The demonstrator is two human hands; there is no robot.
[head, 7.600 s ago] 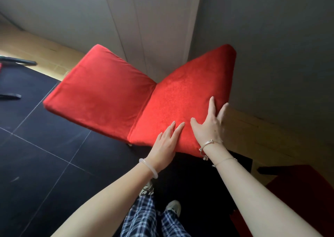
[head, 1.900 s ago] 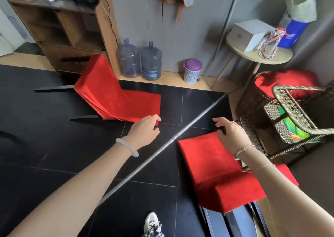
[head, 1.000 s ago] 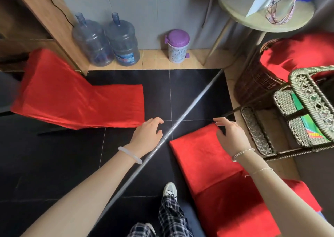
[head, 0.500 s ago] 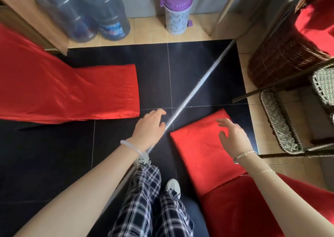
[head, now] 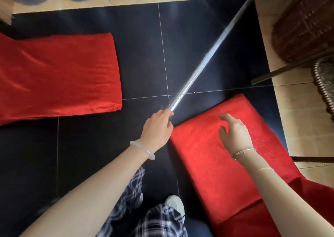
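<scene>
Pole [head: 204, 63]: slants across the black floor [head: 141, 56], near end in left hand [head: 157, 128], fingers curled round it
Right hand [head: 235, 133]: fingers loosely spread above red cushion [head: 207, 164], holding nothing
Handling: prob stiff, light, slick; grip nearer the middle or the far tip swings

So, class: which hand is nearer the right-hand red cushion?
Right. The right hand is over the cushion; the left hand grips the metal pole just off its left edge.

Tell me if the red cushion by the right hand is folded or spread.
Spread: the red cushion shows both panels end to end, meeting at a crease.
</scene>
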